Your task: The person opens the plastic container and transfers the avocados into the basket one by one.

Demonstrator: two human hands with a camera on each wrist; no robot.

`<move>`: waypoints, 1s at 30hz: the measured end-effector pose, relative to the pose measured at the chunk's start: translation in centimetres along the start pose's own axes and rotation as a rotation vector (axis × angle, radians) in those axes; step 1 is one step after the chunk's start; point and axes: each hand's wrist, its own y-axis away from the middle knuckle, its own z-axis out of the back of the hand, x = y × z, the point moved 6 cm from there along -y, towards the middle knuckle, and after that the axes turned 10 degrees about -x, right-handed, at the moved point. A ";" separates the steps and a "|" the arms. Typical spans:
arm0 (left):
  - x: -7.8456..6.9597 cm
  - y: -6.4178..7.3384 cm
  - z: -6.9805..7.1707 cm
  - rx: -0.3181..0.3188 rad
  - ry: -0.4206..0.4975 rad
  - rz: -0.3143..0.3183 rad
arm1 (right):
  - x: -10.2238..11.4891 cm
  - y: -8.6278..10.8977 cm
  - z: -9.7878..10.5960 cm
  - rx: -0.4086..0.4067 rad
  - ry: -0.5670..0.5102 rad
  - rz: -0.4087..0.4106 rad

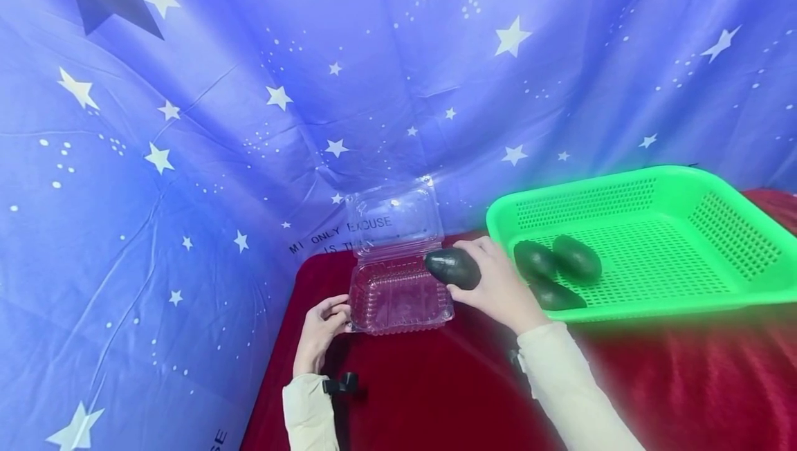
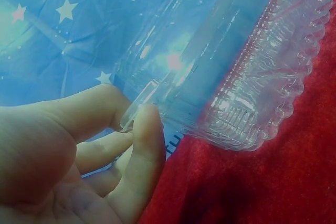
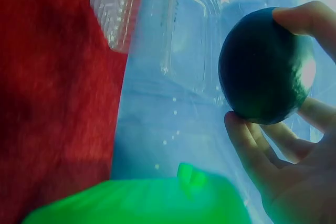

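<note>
A clear plastic clamshell box (image 1: 401, 299) stands on the red cloth with its lid (image 1: 398, 219) raised at the back. At the box's left edge, my left hand (image 1: 326, 323) pinches the rim; the left wrist view shows thumb and fingers (image 2: 144, 140) on the clear plastic. My right hand (image 1: 498, 288) grips a dark avocado (image 1: 453, 268) beside the right part of the box, above its rim. In the right wrist view the avocado (image 3: 265, 66) sits between thumb and fingertips. Three more dark avocados (image 1: 578, 259) lie at the left end of a green basket (image 1: 679, 250).
The green basket, with perforated walls, stands on the red cloth (image 1: 436, 389) to the right, close to my right forearm. Behind the box hangs a blue star-printed curtain (image 1: 398, 77), which also runs down the left side.
</note>
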 end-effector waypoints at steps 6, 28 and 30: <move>0.2 0.0 0.3 0.000 0.000 0.004 | -1.2 0.2 1.3 0.005 0.022 -0.034; -0.2 0.1 -0.1 0.007 -0.011 -0.016 | -3.8 1.5 5.9 -0.097 0.044 -0.041; -0.2 0.1 -0.1 0.006 -0.004 -0.013 | -4.1 1.6 6.3 -0.106 0.049 -0.037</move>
